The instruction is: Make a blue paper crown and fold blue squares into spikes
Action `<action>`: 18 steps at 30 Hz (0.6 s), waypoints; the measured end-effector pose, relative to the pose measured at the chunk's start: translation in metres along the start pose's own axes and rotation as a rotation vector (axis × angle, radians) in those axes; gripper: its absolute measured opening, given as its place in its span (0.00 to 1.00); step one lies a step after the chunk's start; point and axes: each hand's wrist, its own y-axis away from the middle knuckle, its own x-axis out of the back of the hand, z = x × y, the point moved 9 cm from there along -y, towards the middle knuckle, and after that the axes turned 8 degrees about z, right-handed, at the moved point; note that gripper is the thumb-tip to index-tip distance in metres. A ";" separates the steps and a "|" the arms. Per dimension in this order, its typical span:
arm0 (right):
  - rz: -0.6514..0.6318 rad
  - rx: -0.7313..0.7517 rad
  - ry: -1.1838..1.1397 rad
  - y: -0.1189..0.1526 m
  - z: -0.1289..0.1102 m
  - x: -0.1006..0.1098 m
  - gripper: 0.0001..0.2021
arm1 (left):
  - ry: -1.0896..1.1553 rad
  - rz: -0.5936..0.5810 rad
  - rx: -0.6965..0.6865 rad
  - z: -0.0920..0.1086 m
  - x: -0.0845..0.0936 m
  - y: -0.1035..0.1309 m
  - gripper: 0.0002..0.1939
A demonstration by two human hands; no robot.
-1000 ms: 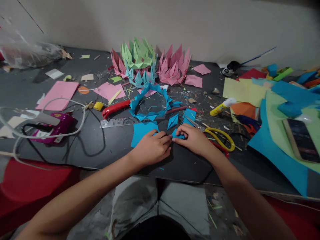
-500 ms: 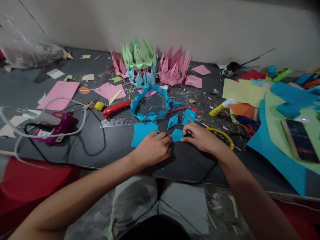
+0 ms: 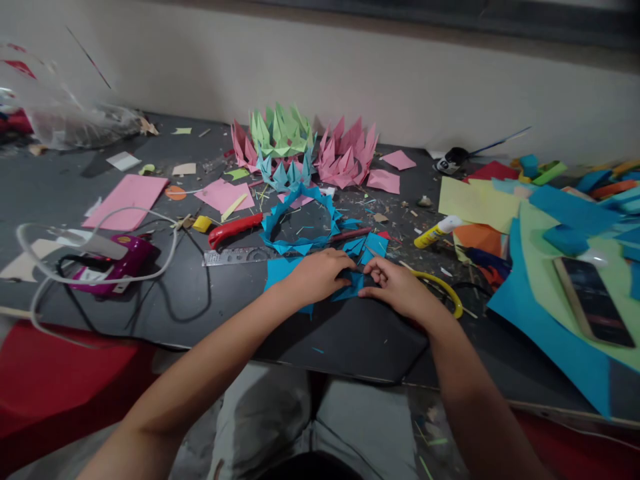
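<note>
A small folded piece of blue paper [image 3: 354, 288] lies on the dark table between my hands. My left hand [image 3: 325, 275] is closed over its left part, fingertips pressing on it. My right hand [image 3: 393, 285] has curled fingers, with thumb and forefinger at the paper's right edge; a thin pointed tip shows just above them, its other end hidden. Under my left hand lies a larger blue sheet [image 3: 280, 270]. Just beyond are a blue paper square [image 3: 376, 247] and a ring of folded blue paper [image 3: 267, 230].
Folded green paper [image 3: 280, 130] and pink paper crowns [image 3: 347, 157] stand at the back. A metal ruler [image 3: 235, 257], red-handled tool [image 3: 235, 230] and purple glue-gun-like device [image 3: 117, 263] with cables lie left. At right are a glue stick [image 3: 437, 232], yellow loop [image 3: 443, 287] and phone [image 3: 595, 303].
My left hand has moved over the small blue piece, which now sits lower and partly covered. My right hand stays close by at its edge. The whole view has shifted slightly.
</note>
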 end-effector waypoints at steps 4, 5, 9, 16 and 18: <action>0.017 0.022 0.047 0.001 -0.008 0.003 0.12 | 0.027 -0.013 0.014 0.000 -0.001 0.004 0.11; 0.017 0.033 0.053 0.002 -0.010 0.003 0.12 | 0.026 -0.015 0.021 0.001 -0.001 0.004 0.10; 0.025 0.088 0.054 0.004 -0.015 0.002 0.11 | 0.030 0.016 0.078 0.000 0.001 0.006 0.14; 0.017 0.093 -0.024 0.006 -0.013 -0.003 0.12 | 0.092 0.001 0.142 -0.007 -0.002 0.008 0.18; 0.005 0.089 -0.112 0.006 -0.014 -0.006 0.12 | 0.239 0.001 0.219 -0.013 -0.002 0.008 0.13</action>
